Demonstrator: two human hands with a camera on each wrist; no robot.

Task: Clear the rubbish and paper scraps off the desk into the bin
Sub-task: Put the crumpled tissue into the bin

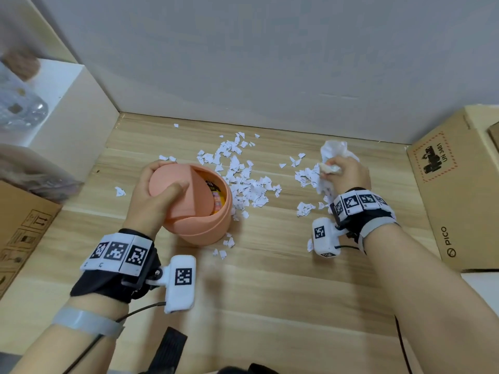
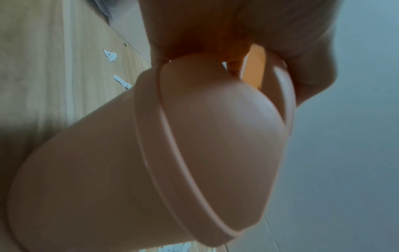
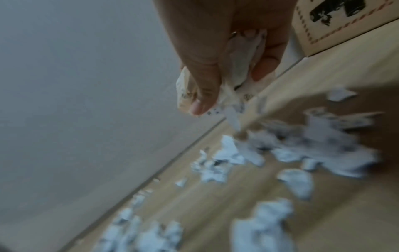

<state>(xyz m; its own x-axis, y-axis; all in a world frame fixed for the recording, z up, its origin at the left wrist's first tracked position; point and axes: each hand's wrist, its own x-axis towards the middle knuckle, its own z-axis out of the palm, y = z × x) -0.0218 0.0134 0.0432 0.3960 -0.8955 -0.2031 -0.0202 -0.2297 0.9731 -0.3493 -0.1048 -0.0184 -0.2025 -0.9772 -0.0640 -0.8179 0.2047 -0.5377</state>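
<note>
A small pink bin [image 1: 213,225] with a swing lid [image 1: 178,195] stands on the wooden desk [image 1: 270,306]. My left hand [image 1: 154,193] grips the lid, thumb on top, and holds it tipped open; colourful rubbish [image 1: 217,198] shows inside. In the left wrist view the bin [image 2: 129,162] fills the frame under my left hand [image 2: 237,34]. White paper scraps [image 1: 243,176] lie scattered right of the bin. My right hand [image 1: 345,171] clutches a crumpled paper wad [image 1: 333,155] at the back right, seen also as the crumpled paper [image 3: 237,68] in my right hand [image 3: 215,51] above the scraps [image 3: 280,153].
A PICO cardboard box [image 1: 459,190] stands at the right edge, close to my right hand. A white box [image 1: 73,117] and another carton [image 1: 24,233] line the left side. A grey wall [image 1: 270,63] closes the back. A lone scrap [image 1: 120,191] lies left of the bin.
</note>
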